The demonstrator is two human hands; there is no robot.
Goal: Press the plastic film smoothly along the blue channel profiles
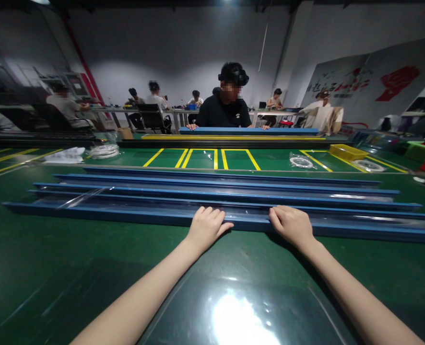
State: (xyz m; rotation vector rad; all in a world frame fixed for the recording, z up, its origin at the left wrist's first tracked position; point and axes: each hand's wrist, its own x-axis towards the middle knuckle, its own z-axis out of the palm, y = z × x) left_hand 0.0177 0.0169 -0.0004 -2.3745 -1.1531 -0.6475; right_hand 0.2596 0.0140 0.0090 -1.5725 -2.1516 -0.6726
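Note:
Several long blue channels (126, 215) lie side by side across the green table, with clear film (81, 197) over part of them. My left hand (208, 225) has its fingers curled over the top edge of the nearest blue channel, the thumb lying along its near side. Some distance to the right, my right hand (292, 223) is closed over the same edge, its fingertips hidden behind the rim. A sheet of clear plastic (183, 306) lies in front of me between my forearms and reflects a bright light.
Beyond the channels, yellow tape lines mark the green table (201, 160). Coiled white tubing (104, 151), another bagged coil (301, 162) and a yellow tray (347, 152) stand there. Across the table a person in black (223, 108) has hands on another blue channel (248, 130).

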